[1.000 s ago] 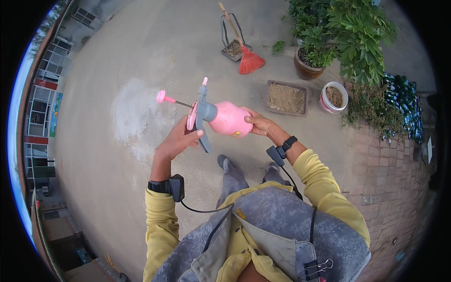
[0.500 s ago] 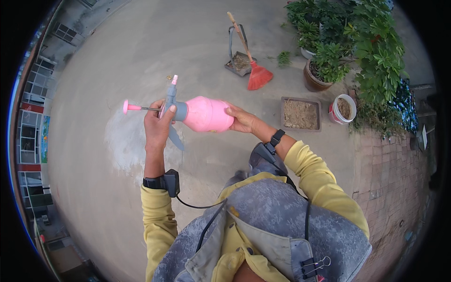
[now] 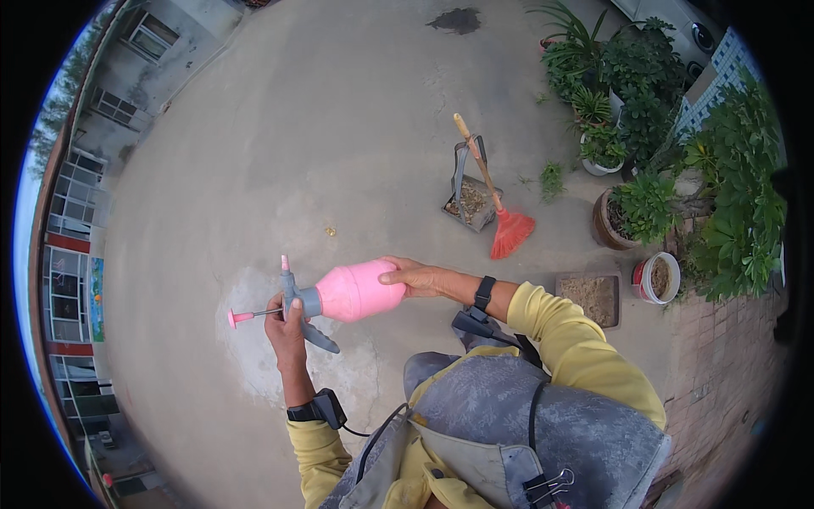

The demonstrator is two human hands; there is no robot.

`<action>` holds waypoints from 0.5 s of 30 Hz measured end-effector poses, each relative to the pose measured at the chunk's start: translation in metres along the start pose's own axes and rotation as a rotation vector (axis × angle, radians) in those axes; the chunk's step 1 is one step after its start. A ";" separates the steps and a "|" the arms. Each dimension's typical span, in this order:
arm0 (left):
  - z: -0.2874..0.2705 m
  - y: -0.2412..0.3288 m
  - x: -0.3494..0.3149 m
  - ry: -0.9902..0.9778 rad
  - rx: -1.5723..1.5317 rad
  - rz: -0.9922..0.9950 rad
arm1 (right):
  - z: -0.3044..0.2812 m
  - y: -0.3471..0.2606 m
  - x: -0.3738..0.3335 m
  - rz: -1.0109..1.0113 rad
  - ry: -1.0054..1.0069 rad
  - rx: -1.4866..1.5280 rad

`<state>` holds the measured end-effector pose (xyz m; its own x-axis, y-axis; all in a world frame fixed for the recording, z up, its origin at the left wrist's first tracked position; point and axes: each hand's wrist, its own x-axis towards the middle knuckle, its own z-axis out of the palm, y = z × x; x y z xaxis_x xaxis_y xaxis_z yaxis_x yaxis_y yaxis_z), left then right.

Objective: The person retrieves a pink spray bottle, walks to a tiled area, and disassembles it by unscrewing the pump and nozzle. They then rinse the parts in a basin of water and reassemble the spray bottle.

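Observation:
Both hands hold a pink pump spray bottle (image 3: 352, 291) sideways in front of me. Its grey spray head (image 3: 297, 303) faces left, with a pink nozzle tip pointing away from me and a grey trigger handle toward me. My left hand (image 3: 287, 331) is closed round the neck by the grey head, thumb on top. A metal pump rod with a pink knob (image 3: 240, 318) sticks out to the left past that hand, pulled out. My right hand (image 3: 409, 278) grips the rounded bottom of the bottle, thumb on its upper side; the fingers beneath are partly hidden.
Ahead on the concrete a red broom (image 3: 512, 232) leans against a dustpan (image 3: 480, 214) holding debris. To the right are a rectangular tray of soil (image 3: 616, 321), a white-and-red bucket (image 3: 644, 284), and several potted plants (image 3: 649, 208). A brick-paved strip (image 3: 721, 365) lies along the right.
My view has shifted, so the broom, pots and bottle appear lower. The bottle has turned, its base now tilting farther up and away, and the grey trigger handle shows more fully.

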<state>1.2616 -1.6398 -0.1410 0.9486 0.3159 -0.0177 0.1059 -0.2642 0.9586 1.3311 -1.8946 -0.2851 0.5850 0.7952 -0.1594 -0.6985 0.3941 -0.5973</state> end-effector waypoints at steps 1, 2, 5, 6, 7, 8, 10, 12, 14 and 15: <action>-0.002 0.005 0.028 0.017 0.032 0.040 | -0.003 -0.022 0.025 0.015 -0.030 -0.010; -0.003 0.009 0.055 0.066 0.081 0.042 | -0.006 -0.042 0.050 0.012 -0.061 -0.019; -0.005 0.011 0.145 0.155 0.130 0.070 | -0.025 -0.095 0.128 0.010 -0.060 -0.069; -0.004 0.008 0.178 0.176 0.126 0.073 | -0.036 -0.114 0.155 -0.004 -0.063 -0.094; -0.002 0.005 0.215 0.172 0.122 0.085 | -0.047 -0.133 0.182 -0.014 -0.058 -0.116; 0.000 0.003 0.251 0.167 0.113 0.094 | -0.057 -0.149 0.208 -0.027 -0.055 -0.132; 0.008 0.000 0.329 0.150 0.064 0.105 | -0.084 -0.191 0.256 -0.080 -0.043 -0.143; 0.023 0.007 0.416 0.116 0.049 0.106 | -0.099 -0.236 0.305 -0.158 0.021 -0.145; 0.049 0.016 0.500 0.051 -0.012 0.102 | -0.113 -0.286 0.341 -0.188 0.183 -0.164; 0.061 0.023 0.541 0.000 -0.034 0.092 | -0.123 -0.314 0.353 -0.243 0.158 -0.169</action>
<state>1.7952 -1.5306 -0.1456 0.9538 0.2919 0.0712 0.0078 -0.2609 0.9653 1.8077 -1.7943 -0.2510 0.7920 0.6009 -0.1084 -0.4602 0.4707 -0.7528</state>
